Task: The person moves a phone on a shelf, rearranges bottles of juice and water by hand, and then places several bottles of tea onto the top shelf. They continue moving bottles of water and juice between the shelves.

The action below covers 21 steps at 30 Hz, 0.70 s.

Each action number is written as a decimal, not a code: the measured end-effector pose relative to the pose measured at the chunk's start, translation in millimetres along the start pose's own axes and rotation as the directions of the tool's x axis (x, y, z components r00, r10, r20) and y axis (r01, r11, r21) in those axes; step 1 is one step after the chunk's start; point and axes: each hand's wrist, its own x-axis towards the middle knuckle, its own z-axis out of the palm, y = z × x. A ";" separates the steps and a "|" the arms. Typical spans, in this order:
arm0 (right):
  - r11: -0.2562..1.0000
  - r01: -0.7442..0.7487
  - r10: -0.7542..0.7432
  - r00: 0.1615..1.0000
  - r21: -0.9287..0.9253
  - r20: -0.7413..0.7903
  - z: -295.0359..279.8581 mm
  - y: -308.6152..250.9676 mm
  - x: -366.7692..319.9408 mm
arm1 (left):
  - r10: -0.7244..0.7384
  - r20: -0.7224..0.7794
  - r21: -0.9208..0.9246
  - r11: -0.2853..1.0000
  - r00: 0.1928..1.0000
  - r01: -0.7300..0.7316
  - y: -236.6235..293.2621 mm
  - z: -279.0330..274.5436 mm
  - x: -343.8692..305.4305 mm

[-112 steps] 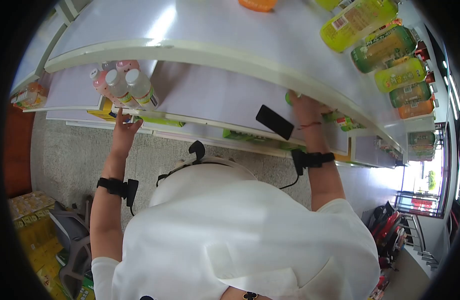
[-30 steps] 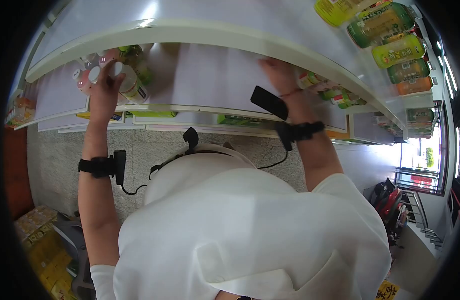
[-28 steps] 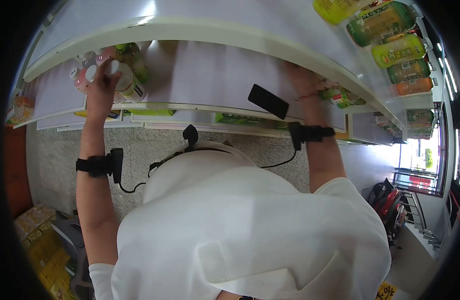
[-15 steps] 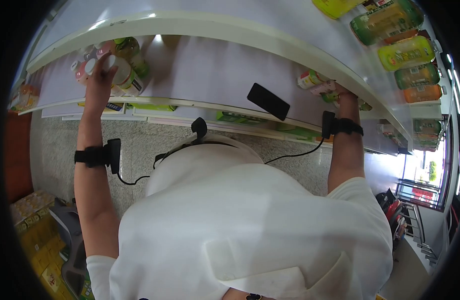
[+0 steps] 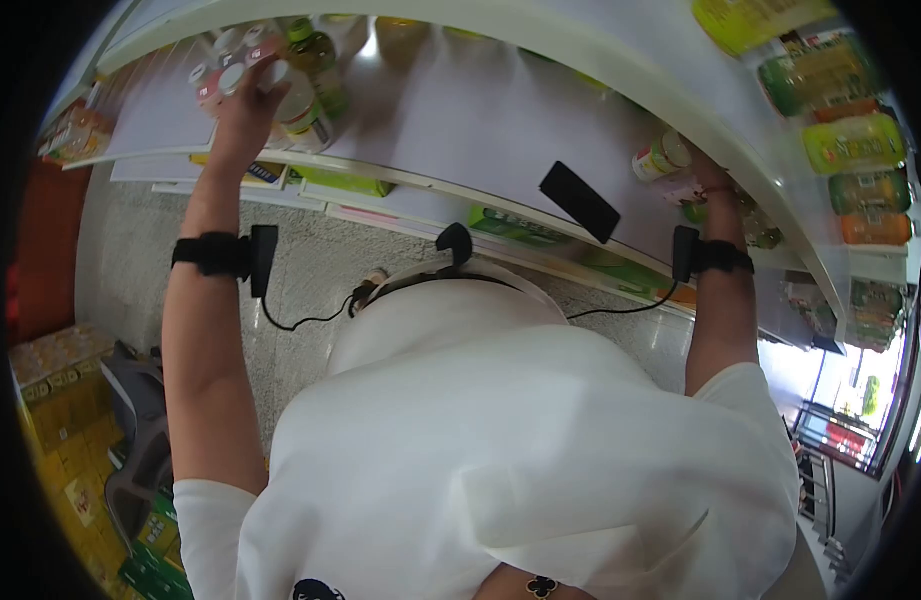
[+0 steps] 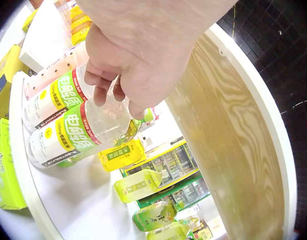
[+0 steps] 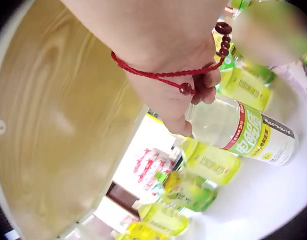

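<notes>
My left hand (image 5: 248, 112) reaches onto the middle shelf from above, its fingers curled round the top of a clear electrolyte drink bottle (image 6: 73, 135) with a green and white label. A second electrolyte bottle (image 6: 51, 102) stands beside it, and pink-drink bottles (image 5: 205, 85) are close by. To the right of this group is a green-capped bottle (image 5: 318, 68). At the shelf's right end my right hand (image 7: 186, 95), with a red cord bracelet, grips another electrolyte bottle (image 7: 258, 132) near its top. In the head view that hand is partly hidden by the upper shelf.
The upper shelf (image 5: 540, 80) overhangs both hands, with yellow and green drink bottles (image 5: 855, 143) at its right. A flat black rectangle (image 5: 578, 202) shows by the middle shelf's front edge. Green boxes (image 5: 515, 225) sit lower down. Yellow cartons (image 5: 60, 420) and a grey chair (image 5: 140, 430) stand behind left.
My left hand has gone from the shelf's front edge up to a bottle top. My right hand has moved right to the bottles there. A green-capped bottle now shows beside the left group.
</notes>
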 end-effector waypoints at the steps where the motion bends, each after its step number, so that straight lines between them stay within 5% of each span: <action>1: 0.999 0.020 -0.020 1.000 0.036 -0.013 5.8 -15.3 2.6 | -0.040 0.030 0.006 0.999 0.999 0.040 7.0 -3.0 -1.0; 5: 0.966 0.145 -0.153 0.988 0.213 0.023 -27.7 -131.7 24.3 | -0.029 0.019 0.055 0.998 0.999 0.028 3.5 -1.2 0.3; 7: 0.860 -0.094 -0.007 0.981 0.502 0.196 -47.7 -206.3 34.2 | -0.024 0.019 0.086 0.996 1.000 0.022 3.3 -2.8 -1.1; 9: 0.817 -0.026 -0.068 0.988 0.577 0.141 -42.2 -257.2 41.6 | -0.023 0.020 0.051 0.998 1.000 0.022 5.0 -1.8 -1.9; 11: 0.848 0.131 -0.179 0.983 0.514 0.046 -21.6 -294.9 53.5 | -0.030 0.033 0.040 0.999 0.999 0.029 7.2 -2.6 -2.7; 13: 0.861 0.030 -0.153 0.967 0.508 0.204 -35.1 -348.2 57.5 | -0.003 0.015 0.050 0.999 1.000 0.003 5.7 -2.2 -2.6; 15: 0.766 0.082 -0.209 0.970 0.637 0.126 -16.3 -382.6 60.4 | -0.036 0.042 0.052 0.998 0.998 0.034 7.3 -4.4 -2.6; 21: 0.787 0.160 -0.279 0.954 0.596 0.111 7.1 -455.0 71.4 | -0.012 0.059 0.035 0.999 0.998 0.010 5.5 -3.4 -2.4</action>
